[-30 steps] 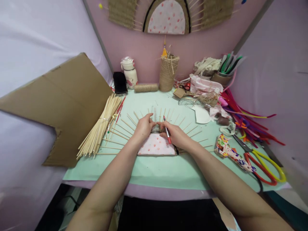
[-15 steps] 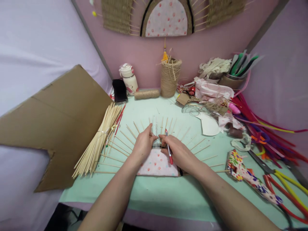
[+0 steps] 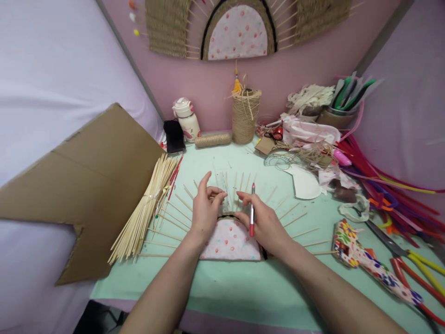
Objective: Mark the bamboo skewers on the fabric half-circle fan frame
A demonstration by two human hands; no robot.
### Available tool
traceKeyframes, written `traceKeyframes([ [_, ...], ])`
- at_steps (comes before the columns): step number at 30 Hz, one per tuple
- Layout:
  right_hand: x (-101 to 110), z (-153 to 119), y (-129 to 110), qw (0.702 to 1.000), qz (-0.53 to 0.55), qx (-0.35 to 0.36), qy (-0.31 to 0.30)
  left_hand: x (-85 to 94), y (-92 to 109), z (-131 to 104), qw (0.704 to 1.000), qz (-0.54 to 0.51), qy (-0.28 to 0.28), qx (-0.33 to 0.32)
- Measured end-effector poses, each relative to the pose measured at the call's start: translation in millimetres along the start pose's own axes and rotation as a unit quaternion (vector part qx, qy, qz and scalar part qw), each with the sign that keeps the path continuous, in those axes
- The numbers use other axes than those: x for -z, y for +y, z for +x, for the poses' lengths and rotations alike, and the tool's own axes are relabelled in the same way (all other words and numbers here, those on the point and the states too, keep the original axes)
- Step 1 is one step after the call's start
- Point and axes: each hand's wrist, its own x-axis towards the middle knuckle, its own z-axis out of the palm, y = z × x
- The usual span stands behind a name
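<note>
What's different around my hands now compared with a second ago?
Your right hand has moved right, away from the ruler, and the red pen in it stands more upright. The ruler's far end has swung left. Whether your left hand has let go of it, I can't tell. The pen is still held; the spotted half-circle on the table and the stick bundle look unmoved.

Soft, even light, faint shadows, slight blur, wide-angle stretch toward the edges, clear ruler [image 3: 221, 179] washed out
</note>
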Motion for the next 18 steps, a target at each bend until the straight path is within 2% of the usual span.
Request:
traceKeyframes([
  [2, -1.0, -1.0, -3.7, 0.996, 0.063, -0.049, 0.033, -2.2, 6.8, -2.6, 0.998, -0.063, 0.024, 0.003],
  [4, -2.6, -1.3, -7.4, 0.988, 0.131, -0.076, 0.043, -5.7, 11.8, -5.6, 0.994, -0.103, 0.023, 0.011],
  [7, -4.1, 0.3, -10.5, 0.973, 0.209, -0.075, 0.064, -10.6, 13.6, -9.4, 0.991, -0.13, 0.009, 0.011],
  [10, 0.3, 4.4, -9.0, 0.966, 0.225, -0.062, 0.114, -8.9, 10.3, -9.5, 0.993, -0.119, 0.003, -0.017],
  [13, 12.4, 9.1, -3.5, 0.966, 0.202, -0.044, 0.157, 2.6, 7.3, -4.9, 0.988, -0.034, 0.086, -0.121],
  [15, 22.0, 11.0, 0.6, 0.973, 0.16, -0.027, 0.162, 12.5, 6.9, -0.8, 0.96, 0.086, 0.151, -0.218],
  [17, 29.9, 11.6, 3.8, 0.983, 0.105, -0.015, 0.147, 19.9, 7.2, 2.5, 0.922, 0.198, 0.164, -0.291],
  [18, 32.6, 11.5, 4.9, 0.987, 0.08, -0.011, 0.136, 22.0, 7.2, 3.5, 0.908, 0.237, 0.153, -0.311],
])
